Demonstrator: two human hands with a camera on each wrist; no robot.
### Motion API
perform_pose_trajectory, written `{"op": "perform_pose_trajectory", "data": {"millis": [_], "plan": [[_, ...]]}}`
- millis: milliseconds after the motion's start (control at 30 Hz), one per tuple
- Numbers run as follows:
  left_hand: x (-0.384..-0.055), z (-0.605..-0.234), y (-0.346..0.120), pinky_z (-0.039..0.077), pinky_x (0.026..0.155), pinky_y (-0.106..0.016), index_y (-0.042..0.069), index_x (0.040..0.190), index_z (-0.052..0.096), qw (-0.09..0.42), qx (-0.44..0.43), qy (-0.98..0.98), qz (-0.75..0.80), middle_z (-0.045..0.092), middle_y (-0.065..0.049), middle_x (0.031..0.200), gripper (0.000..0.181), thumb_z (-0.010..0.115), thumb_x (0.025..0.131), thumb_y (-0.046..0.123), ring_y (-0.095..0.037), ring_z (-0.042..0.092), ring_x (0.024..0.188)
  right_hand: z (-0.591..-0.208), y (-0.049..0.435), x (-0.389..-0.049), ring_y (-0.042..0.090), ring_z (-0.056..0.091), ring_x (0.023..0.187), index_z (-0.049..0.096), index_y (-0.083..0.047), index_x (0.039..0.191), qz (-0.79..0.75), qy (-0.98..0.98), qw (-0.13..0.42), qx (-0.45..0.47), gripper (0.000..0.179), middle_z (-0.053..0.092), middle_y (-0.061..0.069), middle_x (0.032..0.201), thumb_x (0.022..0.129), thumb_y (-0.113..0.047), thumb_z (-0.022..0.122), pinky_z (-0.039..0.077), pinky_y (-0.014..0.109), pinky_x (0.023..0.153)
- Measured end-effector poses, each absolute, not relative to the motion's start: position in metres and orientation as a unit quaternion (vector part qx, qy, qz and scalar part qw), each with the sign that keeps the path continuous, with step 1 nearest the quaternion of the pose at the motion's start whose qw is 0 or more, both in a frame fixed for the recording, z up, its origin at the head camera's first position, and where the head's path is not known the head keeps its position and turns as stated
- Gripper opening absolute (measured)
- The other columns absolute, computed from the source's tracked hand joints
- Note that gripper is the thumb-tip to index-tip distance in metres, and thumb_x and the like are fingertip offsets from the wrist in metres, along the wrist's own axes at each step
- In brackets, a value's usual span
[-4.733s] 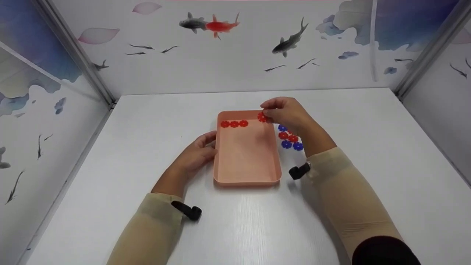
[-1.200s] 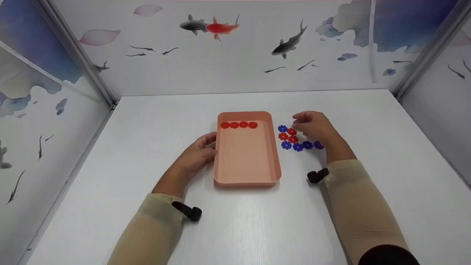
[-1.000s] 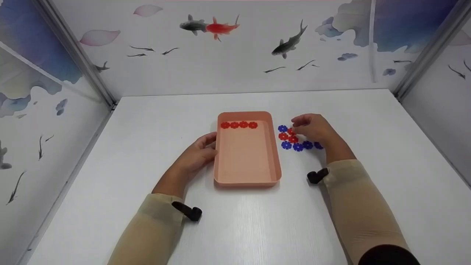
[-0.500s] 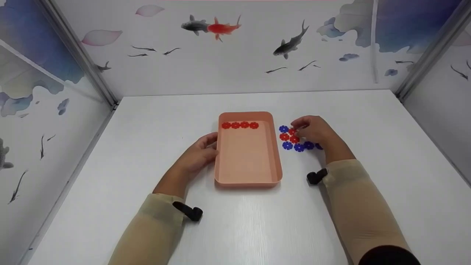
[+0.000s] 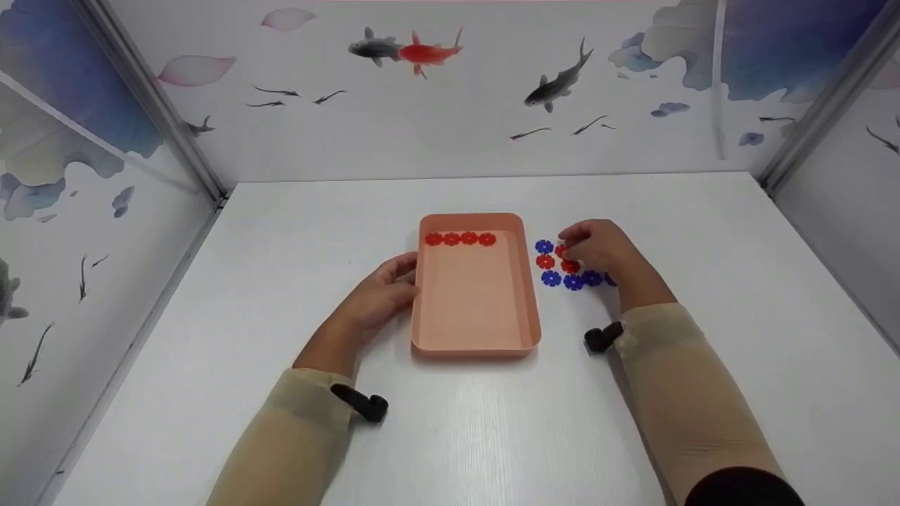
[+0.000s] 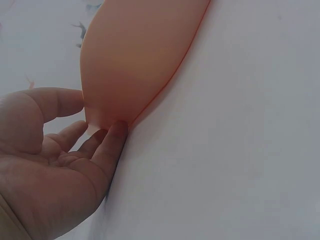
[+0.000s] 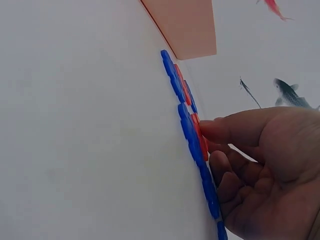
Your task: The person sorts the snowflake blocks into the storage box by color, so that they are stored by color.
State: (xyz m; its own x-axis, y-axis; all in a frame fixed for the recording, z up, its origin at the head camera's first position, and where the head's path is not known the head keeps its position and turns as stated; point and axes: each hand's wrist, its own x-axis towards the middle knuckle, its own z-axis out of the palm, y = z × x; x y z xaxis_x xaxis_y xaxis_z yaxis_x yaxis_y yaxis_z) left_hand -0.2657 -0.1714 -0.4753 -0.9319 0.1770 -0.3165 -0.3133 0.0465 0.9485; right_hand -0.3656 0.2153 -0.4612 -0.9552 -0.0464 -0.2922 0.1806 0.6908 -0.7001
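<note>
My left hand (image 5: 378, 295) rests along the left side of a shallow pink tray (image 5: 478, 350), thumb and fingertips against its outer wall (image 6: 135, 50). A row of red flower-shaped discs (image 5: 469, 238) lies along the tray's far end. Right of the tray, my right hand (image 5: 603, 247) bends over more flower discs on the table. Its thumb touches a red disc (image 5: 570, 268); in the right wrist view this red disc (image 7: 200, 137) lies at the thumb tip, fingers curled behind. I cannot tell whether it is pinched. Another red disc (image 5: 560, 251) is partly hidden by the hand.
Beside the tray lie a blue disc (image 5: 544, 247) and a red disc (image 5: 545, 261). Several blue discs (image 5: 573, 282) form a nearer row, running partly under the right hand. A white table (image 5: 450, 436) carries everything, with fish-painted panels (image 5: 450, 126) behind and at both sides.
A fourth red disc has joined the row in the tray, and my right hand has gone back to the loose discs. One red disc there has slid slightly right. The left hand stays put.
</note>
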Motion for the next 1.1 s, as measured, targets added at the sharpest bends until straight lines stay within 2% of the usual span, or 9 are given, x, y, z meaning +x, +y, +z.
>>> {"op": "perform_pose_trajectory", "data": {"millis": [233,533,767,1100], "plan": [[-0.266,-0.476,-0.171,0.048,0.123,-0.038,0.028,0.162,0.046,0.177,-0.045,0.698,0.693,0.047,0.005,0.167,0.074,0.075,0.096,0.011,-0.015,0.052,0.150,-0.458,0.212,-0.365,0.030,0.061,0.118,0.066,-0.020,0.141,-0.400,0.903,0.148,0.053,0.038,0.063,0.012,0.132,0.103,-0.016,0.070,0.057,0.045,0.109],[-0.265,-0.476,-0.171,0.047,0.124,-0.039,0.024,0.162,0.044,0.178,-0.036,0.683,0.707,0.045,0.004,0.168,0.073,0.073,0.097,0.009,-0.015,0.054,0.148,-0.454,0.217,-0.365,0.030,0.058,0.119,0.068,-0.019,0.140,-0.408,0.900,0.135,0.067,0.039,0.062,0.013,0.135,0.101,-0.017,0.072,0.055,0.046,0.111],[-0.266,-0.476,-0.171,0.048,0.122,-0.038,0.024,0.161,0.046,0.176,-0.035,0.687,0.704,0.046,0.003,0.167,0.072,0.073,0.097,0.009,-0.015,0.056,0.146,-0.450,0.218,-0.369,0.029,0.064,0.126,0.067,-0.020,0.142,-0.459,0.878,0.110,0.082,0.039,0.064,0.012,0.141,0.104,-0.026,0.071,0.055,0.044,0.115],[-0.267,-0.477,-0.172,0.049,0.122,-0.037,0.025,0.161,0.046,0.177,-0.040,0.690,0.701,0.047,0.004,0.167,0.072,0.074,0.097,0.010,-0.015,0.055,0.147,-0.433,0.199,-0.359,0.029,0.070,0.124,0.069,-0.021,0.138,-0.521,0.849,0.081,0.040,0.036,0.070,0.010,0.134,0.104,-0.033,0.070,0.058,0.041,0.111]]}}
